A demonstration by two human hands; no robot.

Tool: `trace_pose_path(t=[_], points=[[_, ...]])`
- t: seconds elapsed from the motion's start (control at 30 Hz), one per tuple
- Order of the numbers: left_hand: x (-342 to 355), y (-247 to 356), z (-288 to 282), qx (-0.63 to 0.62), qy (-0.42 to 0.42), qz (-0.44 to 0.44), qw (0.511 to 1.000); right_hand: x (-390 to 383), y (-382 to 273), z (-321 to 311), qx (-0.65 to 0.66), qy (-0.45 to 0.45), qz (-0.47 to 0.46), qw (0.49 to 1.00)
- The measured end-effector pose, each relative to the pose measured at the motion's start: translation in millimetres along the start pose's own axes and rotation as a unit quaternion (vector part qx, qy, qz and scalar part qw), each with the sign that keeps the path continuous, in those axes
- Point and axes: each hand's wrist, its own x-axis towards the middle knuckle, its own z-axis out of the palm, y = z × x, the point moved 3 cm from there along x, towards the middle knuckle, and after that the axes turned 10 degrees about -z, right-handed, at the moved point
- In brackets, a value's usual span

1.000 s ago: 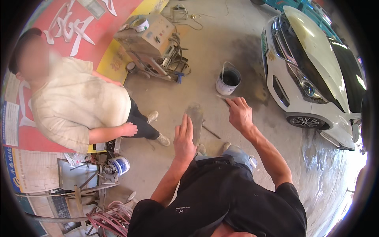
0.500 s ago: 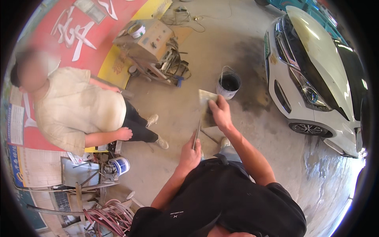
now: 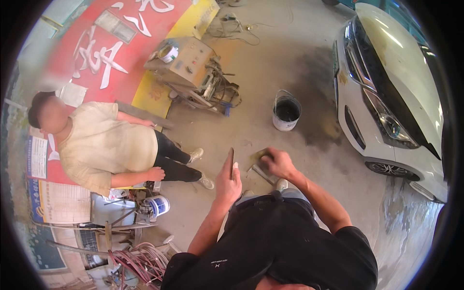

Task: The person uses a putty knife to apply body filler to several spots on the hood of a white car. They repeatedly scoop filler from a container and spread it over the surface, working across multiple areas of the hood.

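My left hand [image 3: 227,187] is closed round a thin, flat, brownish-grey piece [image 3: 231,163], seen nearly edge-on and pointing up past the fingers. To its right, my right hand [image 3: 280,164] is closed on a flat greyish-yellow plate [image 3: 257,156], tilted and partly hidden by the fingers. The two pieces are apart. Just below the plate shows a grey bar [image 3: 263,175], close to my shoe; I cannot tell whether it touches the plate.
A bucket [image 3: 286,116] with dark contents stands ahead on the concrete, beside a dark wet patch. At right is a white car [image 3: 391,111]. A person [image 3: 108,145] stands at left, near a machine cabinet [image 3: 186,63], a white-blue pail [image 3: 158,206] and coiled hoses [image 3: 140,263].
My right hand has come down toward me, and its plate has turned from a broad face to a slanted one. The left hand's piece has shifted left, away from the plate.
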Motion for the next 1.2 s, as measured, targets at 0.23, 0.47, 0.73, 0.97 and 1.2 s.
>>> trace_pose_path(t=[0.23, 0.47, 0.73, 0.97, 1.2], points=[[15.7, 12.6, 20.1, 0.229, 0.078, 0.087, 0.966, 3.6, -94.6, -46.4, -0.076, 0.073, -0.384, 0.917], [21.5, 16.9, 44.4, 0.118, 0.102, 0.161, 0.974, -11.4, -101.3, -56.3, -0.135, 0.026, -0.511, 0.848], [27.0, 47.9, 26.4, 0.191, 0.151, 0.185, 0.952, 44.3, -36.9, -94.6, -0.169, 0.075, -0.447, 0.875], [21.3, 41.8, 39.9, -0.216, 0.069, -0.13, 0.965, 75.9, -9.4, -82.7, 0.068, 0.222, -0.125, 0.965], [21.9, 16.5, 51.8, -0.267, 0.048, -0.156, 0.95, 94.1, -18.9, -46.5, 0.226, 0.094, 0.004, 0.97]])
